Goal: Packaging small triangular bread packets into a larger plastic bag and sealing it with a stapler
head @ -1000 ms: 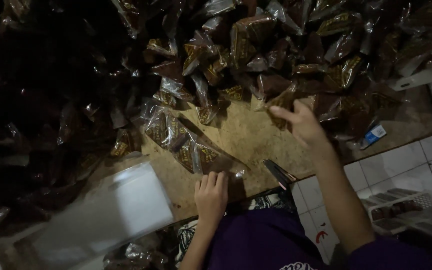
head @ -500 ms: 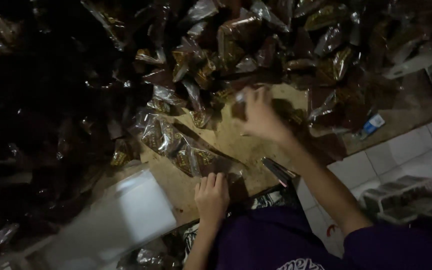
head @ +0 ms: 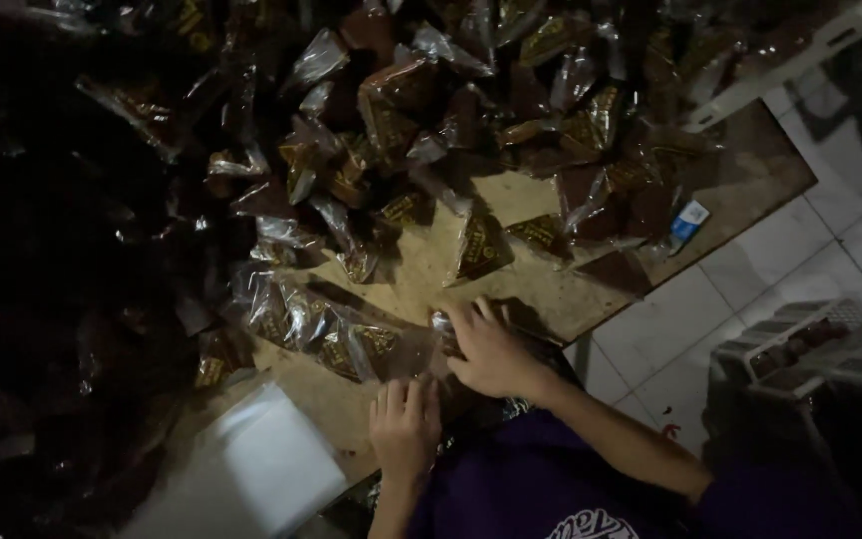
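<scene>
Just glossy brown wrapped packet (head: 448, 334)

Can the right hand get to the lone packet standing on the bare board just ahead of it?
Probably yes. The right hand lies on the board just short of the packet, with only bare wood between. It seems to be holding another small packet, though, which could hinder a grasp.

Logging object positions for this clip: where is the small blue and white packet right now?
In the head view, the small blue and white packet lies at the right edge of the wooden board, beside the outermost clear-wrapped brown packets, far from both hands.
</scene>
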